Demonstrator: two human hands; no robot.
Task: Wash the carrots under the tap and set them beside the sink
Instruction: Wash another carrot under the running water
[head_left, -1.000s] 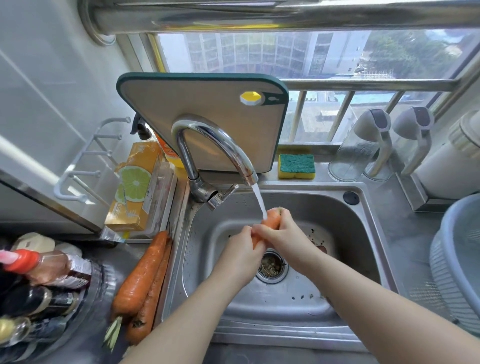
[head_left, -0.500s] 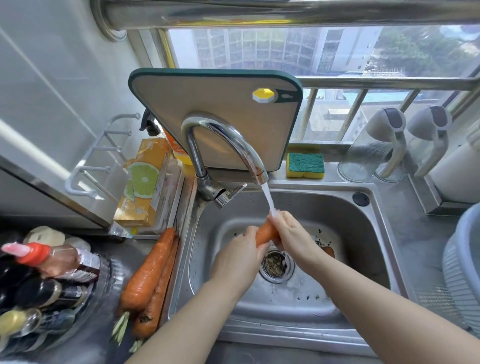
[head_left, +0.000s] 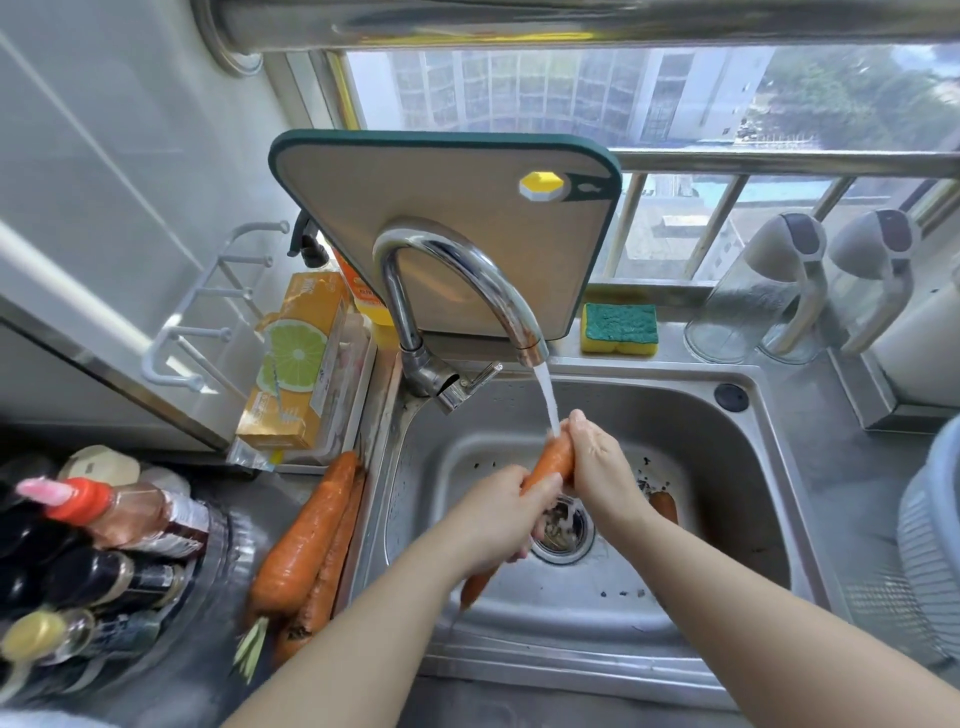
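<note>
Both hands are clamped on one carrot (head_left: 549, 461) over the middle of the sink (head_left: 727, 467). The left hand (head_left: 493, 512) has its fingers curled round the carrot's middle. The thin tip sticks out below this hand, pointing toward the near left corner of the basin. The right hand (head_left: 597, 462) wraps round the thick upper end, fingers closed, with the fingertips up by the water. The carrot lies tilted, its thick end higher and farther from the person.

The tap (head_left: 467, 270) arches over the basin from the sink's far left corner, and its water stream (head_left: 548, 400) falls onto the carrot's upper end, just beside the right hand. Below the hands is the drain (head_left: 563, 530). A second carrot (head_left: 665, 506) lies on the basin floor, partly hidden behind the right wrist.

Two more carrots (head_left: 306, 535) lie side by side on the desk, along the sink's left rim, with their cut green tops toward the near edge. Whether they touch the rim cannot be told.

A cutting board (head_left: 415, 218) stands upright behind the tap, and a sponge (head_left: 619, 328) rests on the far ledge to its right. Bottles (head_left: 104, 519) crowd the desk's left edge.
</note>
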